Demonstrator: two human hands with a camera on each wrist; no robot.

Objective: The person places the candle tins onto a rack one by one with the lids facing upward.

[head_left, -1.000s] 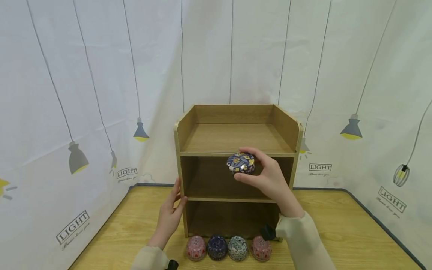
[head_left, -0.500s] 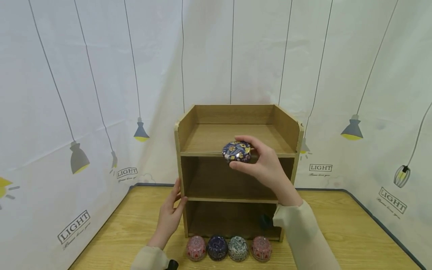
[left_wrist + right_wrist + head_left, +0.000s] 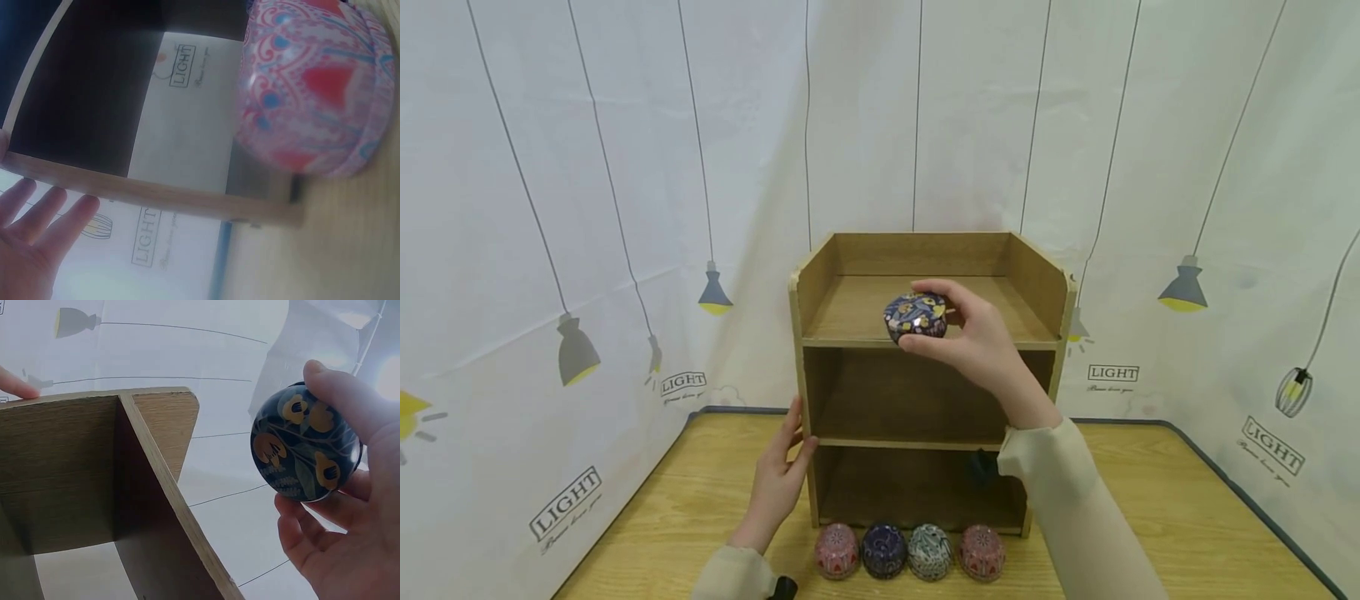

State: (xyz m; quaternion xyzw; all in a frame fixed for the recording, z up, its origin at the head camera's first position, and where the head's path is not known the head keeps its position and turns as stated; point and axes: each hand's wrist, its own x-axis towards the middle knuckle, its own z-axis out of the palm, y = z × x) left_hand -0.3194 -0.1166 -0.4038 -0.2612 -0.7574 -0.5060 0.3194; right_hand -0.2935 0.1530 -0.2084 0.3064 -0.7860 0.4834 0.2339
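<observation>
My right hand (image 3: 981, 342) holds a small round tin (image 3: 915, 317), dark blue with yellow flowers, between thumb and fingers. It is raised in front of the top tier of a wooden shelf (image 3: 850, 342). In the right wrist view the tin's flowered face (image 3: 306, 447) shows, beside the shelf's wooden side panel (image 3: 181, 500). My left hand (image 3: 777, 487) rests against the shelf's left side, thumb at the front edge and straight fingers (image 3: 69, 225) along the outside.
Several patterned tins stand in a row before the shelf: a pink one (image 3: 837, 551), a dark blue one (image 3: 883, 551), a green-white one (image 3: 929, 552) and another pink one (image 3: 981, 552). A wood-grain table (image 3: 1150, 517) carries them. Lamp-printed sheeting (image 3: 880, 125) encloses the back and sides.
My right hand has lifted the dark blue tin upward and slightly left, from before the middle tier to the level of the top board. The left hand has stayed in place.
</observation>
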